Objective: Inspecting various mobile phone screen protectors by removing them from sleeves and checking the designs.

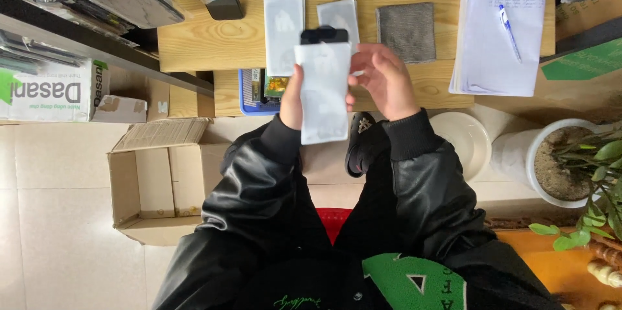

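I see my left hand [291, 99] gripping one white sleeve [322, 93] over a black phone [324, 35] — right hand [383, 82] fingers curled at its edge; two more sleeves [284, 33] on the desk [194, 41].

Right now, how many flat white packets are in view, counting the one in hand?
3. One white packet is held up in the left hand; a tall one and a smaller one lie on the wooden table. Others may be hidden behind the hands.
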